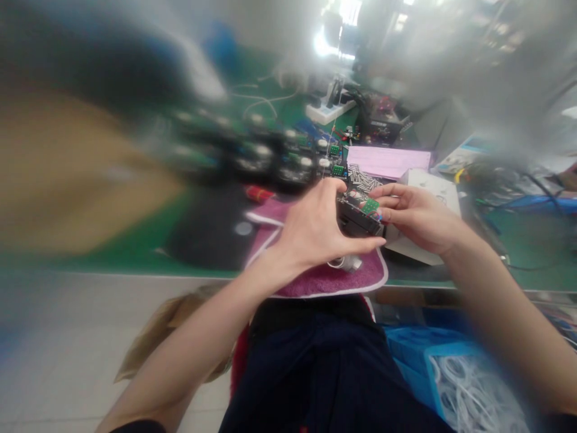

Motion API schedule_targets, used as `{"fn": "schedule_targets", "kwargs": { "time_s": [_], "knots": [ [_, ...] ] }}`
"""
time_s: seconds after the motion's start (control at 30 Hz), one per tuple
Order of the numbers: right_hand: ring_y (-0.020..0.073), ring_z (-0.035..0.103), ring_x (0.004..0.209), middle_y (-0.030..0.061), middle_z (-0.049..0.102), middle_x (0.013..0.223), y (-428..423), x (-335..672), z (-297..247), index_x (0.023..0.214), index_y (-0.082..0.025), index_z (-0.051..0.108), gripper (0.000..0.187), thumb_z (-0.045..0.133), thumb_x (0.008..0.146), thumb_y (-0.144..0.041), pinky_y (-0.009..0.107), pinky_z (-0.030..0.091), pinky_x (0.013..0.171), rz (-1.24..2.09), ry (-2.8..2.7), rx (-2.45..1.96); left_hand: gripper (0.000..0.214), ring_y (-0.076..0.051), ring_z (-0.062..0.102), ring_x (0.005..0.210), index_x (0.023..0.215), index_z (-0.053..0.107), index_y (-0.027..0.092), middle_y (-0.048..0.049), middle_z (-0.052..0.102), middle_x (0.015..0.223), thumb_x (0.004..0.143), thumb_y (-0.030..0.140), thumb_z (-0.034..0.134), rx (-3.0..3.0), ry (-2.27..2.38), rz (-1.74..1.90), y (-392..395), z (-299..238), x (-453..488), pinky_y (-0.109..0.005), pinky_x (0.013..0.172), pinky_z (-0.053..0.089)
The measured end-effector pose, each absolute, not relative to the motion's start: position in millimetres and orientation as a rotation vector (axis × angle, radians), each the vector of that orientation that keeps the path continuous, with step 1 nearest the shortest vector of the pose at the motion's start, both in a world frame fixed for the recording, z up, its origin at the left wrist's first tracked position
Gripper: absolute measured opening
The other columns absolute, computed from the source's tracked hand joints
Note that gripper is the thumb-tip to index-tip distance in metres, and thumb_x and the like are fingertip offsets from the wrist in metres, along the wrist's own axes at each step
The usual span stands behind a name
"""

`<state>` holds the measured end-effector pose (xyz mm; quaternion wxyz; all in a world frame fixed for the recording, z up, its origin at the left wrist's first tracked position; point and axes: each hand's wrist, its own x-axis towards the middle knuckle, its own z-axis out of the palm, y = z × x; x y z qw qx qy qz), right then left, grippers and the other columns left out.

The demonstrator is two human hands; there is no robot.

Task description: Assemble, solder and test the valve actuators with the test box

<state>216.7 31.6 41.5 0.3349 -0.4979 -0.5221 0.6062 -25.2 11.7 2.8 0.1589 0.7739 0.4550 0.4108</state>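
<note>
My left hand [313,227] is wrapped around a black electronic module [358,218], with the thumb along its near side. Set on the module's upper face is a small green circuit board [371,207]. My right hand [417,216] pinches at the module's right end, by the green board; fingertips and thumb close together there, and exactly what lies between them is too small to make out. Beneath the hands a purple cloth [315,284] with a white border covers the bench edge. A grey-white connector with a cable [349,263] rests on that cloth.
Several similar black modules [295,162] stand in rows behind my left hand. Metal screws [360,178] lie in a heap beside a pink sheet [390,161]. A white box [435,189] sits behind my right hand. Below the bench is a blue bin [417,355] of white cables.
</note>
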Motion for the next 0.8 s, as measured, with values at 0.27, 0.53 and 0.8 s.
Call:
{"fn": "schedule_targets", "kwargs": {
  "time_s": [0.27, 0.53, 0.8],
  "knots": [
    [0.0242, 0.079, 0.094, 0.0076, 0.084, 0.109, 20, 245, 41, 0.123, -0.026, 0.075, 0.047, 0.093, 0.082, -0.041, 0.035, 0.067, 0.081, 1.305, -1.672, -1.453, 0.070, -0.020, 0.066, 0.090, 0.109, 0.069, 0.018, -0.0067, 0.071, 0.105, 0.070, 0.072, 0.089, 2.290, 0.549, 1.119, 59, 4, -50, -0.033, 0.082, 0.051],
    [0.0220, 0.081, 0.093, 0.0043, 0.084, 0.108, 18, 238, 49, 0.120, -0.031, 0.079, 0.038, 0.093, 0.084, -0.033, 0.030, 0.069, 0.080, 1.299, -1.689, -1.436, 0.055, -0.018, 0.062, 0.089, 0.096, 0.068, 0.021, -0.0037, 0.069, 0.098, 0.079, 0.072, 0.082, 1.999, 0.457, 0.933, 77, 10, -47, -0.033, 0.080, 0.049],
    [0.0162, 0.079, 0.096, 0.0020, 0.084, 0.115, 16, 244, 52, 0.118, -0.033, 0.081, 0.037, 0.093, 0.083, -0.035, 0.018, 0.064, 0.081, 1.152, -1.767, -1.534, 0.056, -0.027, 0.070, 0.111, 0.119, 0.074, 0.027, -0.0037, 0.077, 0.123, 0.085, 0.071, 0.073, 1.811, 0.421, 0.543, 86, -3, -38, -0.038, 0.095, 0.052]
  ]
}}
